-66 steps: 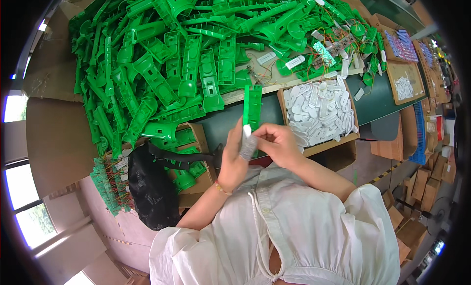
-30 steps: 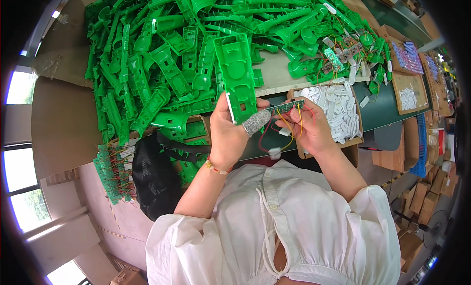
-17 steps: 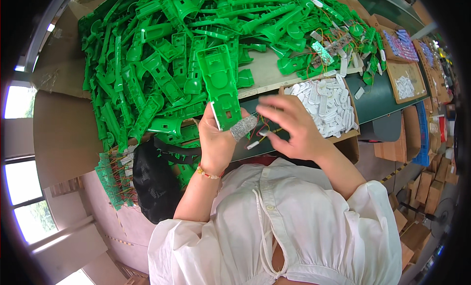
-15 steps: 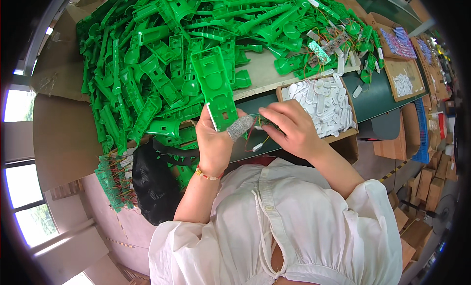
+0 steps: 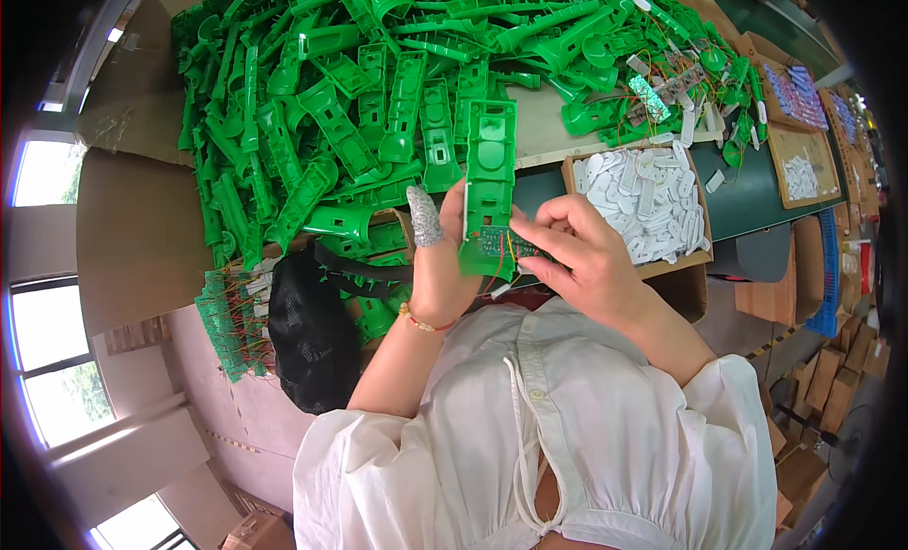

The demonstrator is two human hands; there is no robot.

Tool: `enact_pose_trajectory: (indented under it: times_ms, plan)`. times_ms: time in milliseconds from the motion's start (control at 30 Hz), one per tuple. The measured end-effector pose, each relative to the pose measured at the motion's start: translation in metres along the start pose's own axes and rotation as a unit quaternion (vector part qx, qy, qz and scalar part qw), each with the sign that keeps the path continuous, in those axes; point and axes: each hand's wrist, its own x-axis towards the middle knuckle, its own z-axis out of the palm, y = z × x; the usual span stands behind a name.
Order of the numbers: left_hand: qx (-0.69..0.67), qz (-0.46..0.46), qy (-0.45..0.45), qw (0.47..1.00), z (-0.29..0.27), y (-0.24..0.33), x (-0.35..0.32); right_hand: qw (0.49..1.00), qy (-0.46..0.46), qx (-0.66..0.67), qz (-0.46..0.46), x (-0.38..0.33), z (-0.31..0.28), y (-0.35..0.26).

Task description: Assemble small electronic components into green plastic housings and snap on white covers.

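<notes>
My left hand (image 5: 443, 257) holds a long green plastic housing (image 5: 491, 162) upright from below, its ribbed inner side toward me. The left thumb, wrapped in grey tape (image 5: 425, 217), stands away from the part. My right hand (image 5: 588, 261) pinches the edge of a small green circuit board (image 5: 499, 241) with thumb and forefinger. That board lies over the lower end of the housing. Red and yellow wires trail from it, and a small white piece hangs below; how deep the board sits in the housing I cannot tell.
A big heap of green housings (image 5: 340, 124) covers the bench ahead. Right of my hands stands a cardboard box of white plastic pieces (image 5: 638, 200). Wired boards (image 5: 662, 96) lie beyond it. At my left are a black mesh bag (image 5: 307, 337) and stacked circuit boards (image 5: 222, 323).
The circuit board has come from beside the housing onto its lower end. My left hand has turned the housing more upright, and its taped thumb has lifted away.
</notes>
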Motion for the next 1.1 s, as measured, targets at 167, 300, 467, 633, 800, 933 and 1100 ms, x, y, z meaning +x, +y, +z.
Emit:
enact_pose_trajectory:
  times_ms: [167,300,467,633,800,933,1100]
  plan:
    - [0.013,0.027,0.015,0.999,0.005,-0.001,-0.003,0.993,0.025,-0.111,-0.030,-0.002,0.003,-0.006]
    - [0.105,0.044,-0.040,0.993,0.003,-0.001,-0.001,0.988,0.026,-0.146,-0.039,0.000,0.001,-0.012]
    - [0.089,0.042,-0.002,0.995,0.004,-0.004,-0.004,0.991,0.021,-0.131,-0.031,0.002,-0.003,-0.018]
    - [0.090,0.067,-0.053,0.992,0.004,-0.004,-0.006,0.990,0.020,-0.137,-0.029,0.005,-0.003,-0.023]
    - [0.162,0.051,-0.039,0.985,0.002,-0.004,-0.006,0.987,-0.005,-0.157,-0.039,0.007,-0.009,-0.024]
    - [0.173,0.054,-0.039,0.983,-0.001,-0.008,-0.007,0.979,-0.020,-0.196,-0.053,0.006,-0.010,-0.025]
    - [0.235,0.055,-0.034,0.970,0.000,-0.007,-0.007,0.978,-0.021,-0.202,-0.047,0.008,-0.010,-0.028]
